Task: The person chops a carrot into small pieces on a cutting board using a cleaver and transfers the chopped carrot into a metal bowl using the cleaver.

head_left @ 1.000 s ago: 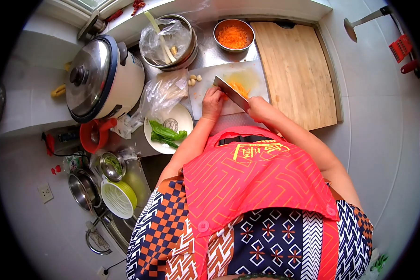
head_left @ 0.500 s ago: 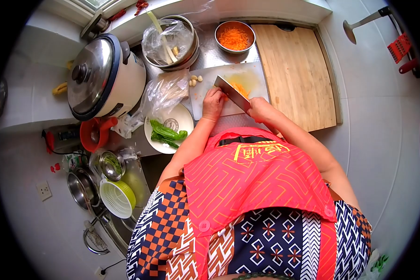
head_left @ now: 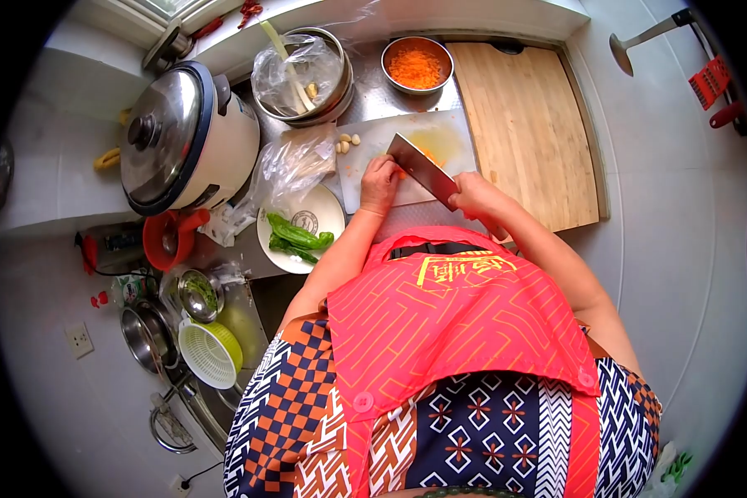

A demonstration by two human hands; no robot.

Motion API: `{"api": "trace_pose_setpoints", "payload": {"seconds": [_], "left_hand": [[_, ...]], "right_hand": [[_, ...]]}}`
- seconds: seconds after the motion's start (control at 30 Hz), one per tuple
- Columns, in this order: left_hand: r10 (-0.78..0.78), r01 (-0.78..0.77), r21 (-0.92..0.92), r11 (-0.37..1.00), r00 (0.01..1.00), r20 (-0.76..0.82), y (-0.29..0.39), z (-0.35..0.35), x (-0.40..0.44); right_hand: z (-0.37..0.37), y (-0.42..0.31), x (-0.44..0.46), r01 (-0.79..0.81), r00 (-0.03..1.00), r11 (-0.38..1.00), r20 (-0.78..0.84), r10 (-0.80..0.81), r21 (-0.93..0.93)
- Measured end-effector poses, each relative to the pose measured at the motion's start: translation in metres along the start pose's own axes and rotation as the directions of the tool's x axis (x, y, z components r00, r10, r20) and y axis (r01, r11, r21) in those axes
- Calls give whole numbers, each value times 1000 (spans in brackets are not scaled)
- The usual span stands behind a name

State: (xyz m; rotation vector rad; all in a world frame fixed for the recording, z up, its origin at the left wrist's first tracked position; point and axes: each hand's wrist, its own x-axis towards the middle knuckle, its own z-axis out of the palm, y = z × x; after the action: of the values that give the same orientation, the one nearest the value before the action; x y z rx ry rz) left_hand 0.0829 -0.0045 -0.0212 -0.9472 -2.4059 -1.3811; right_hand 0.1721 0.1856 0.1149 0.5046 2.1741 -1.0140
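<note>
My right hand [head_left: 477,197] grips the handle of a cleaver [head_left: 423,171], whose wide blade slants across a pale cutting board [head_left: 372,143]. Against the far side of the blade my left hand [head_left: 379,184] is closed, fingers curled down on the board. An orange bit of carrot [head_left: 402,174] shows by its fingertips; most of what they press on is hidden. Thin carrot shreds [head_left: 433,156] lie beyond the blade, partly covered by it. Several garlic cloves [head_left: 345,144] sit at the board's left edge.
A metal bowl of shredded carrot [head_left: 415,66] stands behind the board, a wooden board [head_left: 523,124] to the right. To the left are a plate [head_left: 328,212] with green peppers [head_left: 299,235], a plastic bag [head_left: 286,170], stacked bowls [head_left: 340,104] and a large cooker [head_left: 224,141].
My right hand and the cleaver have shifted slightly to the right and toward me, and less of the carrot shreds shows. My left hand has stayed nearly in place.
</note>
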Motion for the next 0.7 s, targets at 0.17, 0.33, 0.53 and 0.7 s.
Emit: {"api": "trace_pose_setpoints", "payload": {"seconds": [0.17,0.33,0.53,0.7], "left_hand": [[3,-3,6,1000,1000,-4,2,-1,1],[-6,6,7,1000,1000,0,1,0,0],[-11,11,8,1000,1000,13,0,-1,-1],[4,-4,-2,1000,1000,2,2,-1,2]], "right_hand": [[-5,2,3,7,1000,1000,20,-6,-14],[-10,-3,4,25,999,996,39,-22,-80],[4,-10,18,-21,999,995,22,23,-93],[7,-4,21,10,1000,996,-13,-11,-94]]}}
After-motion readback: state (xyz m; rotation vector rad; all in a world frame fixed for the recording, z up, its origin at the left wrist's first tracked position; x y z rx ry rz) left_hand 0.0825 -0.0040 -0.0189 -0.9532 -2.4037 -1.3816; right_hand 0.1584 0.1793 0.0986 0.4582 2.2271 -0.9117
